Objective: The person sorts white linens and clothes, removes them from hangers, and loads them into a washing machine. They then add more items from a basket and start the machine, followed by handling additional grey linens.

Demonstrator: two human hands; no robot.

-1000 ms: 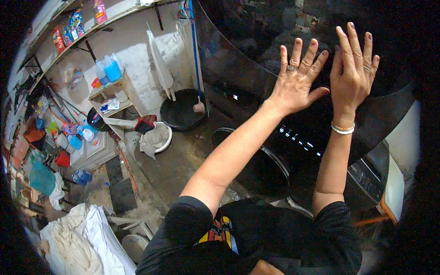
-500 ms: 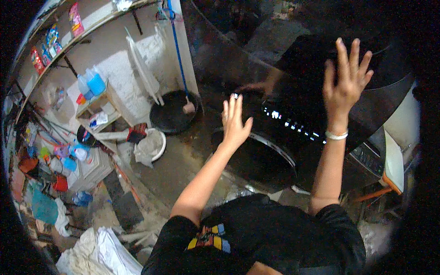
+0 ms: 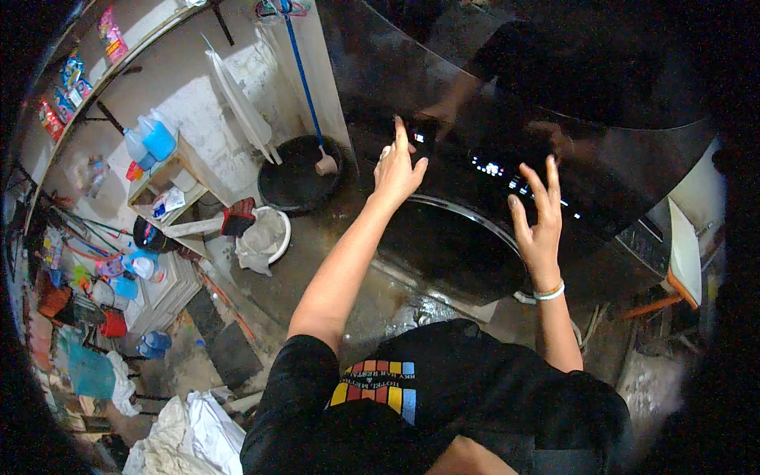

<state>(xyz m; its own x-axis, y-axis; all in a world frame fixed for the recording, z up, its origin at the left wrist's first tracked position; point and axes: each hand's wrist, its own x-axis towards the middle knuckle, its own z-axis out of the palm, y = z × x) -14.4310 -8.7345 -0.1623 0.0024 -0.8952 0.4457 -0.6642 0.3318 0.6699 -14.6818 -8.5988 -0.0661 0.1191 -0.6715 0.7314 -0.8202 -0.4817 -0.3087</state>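
A large, glossy black front-loading washing machine [image 3: 602, 127] with a round, chrome-rimmed door [image 3: 459, 245] is in front of me. My left hand [image 3: 397, 172] points its index finger beside a small lit display [image 3: 418, 137] on the panel; its thumb is spread and the other fingers are partly bent. Whether the fingertip touches the surface I cannot tell. My right hand [image 3: 541, 237], a white band [image 3: 549, 291] at its wrist, is held with fingers apart at the row of lit symbols [image 3: 489, 166]. Both hands hold nothing.
To the left, a black tub [image 3: 299, 178] holds a blue-handled stick [image 3: 305, 71]. Nearby are a white bucket [image 3: 279, 237] with cloth, a small shelf [image 3: 186, 170] with bottles, and cluttered bottles and boxes. White cloth [image 3: 210, 435] lies lower left. An orange-edged stool [image 3: 682, 253] stands right.
My right hand has come down from the machine's top toward the lit symbols. The left hand has moved slightly up and left, its index finger now extended. The view has shifted a little.
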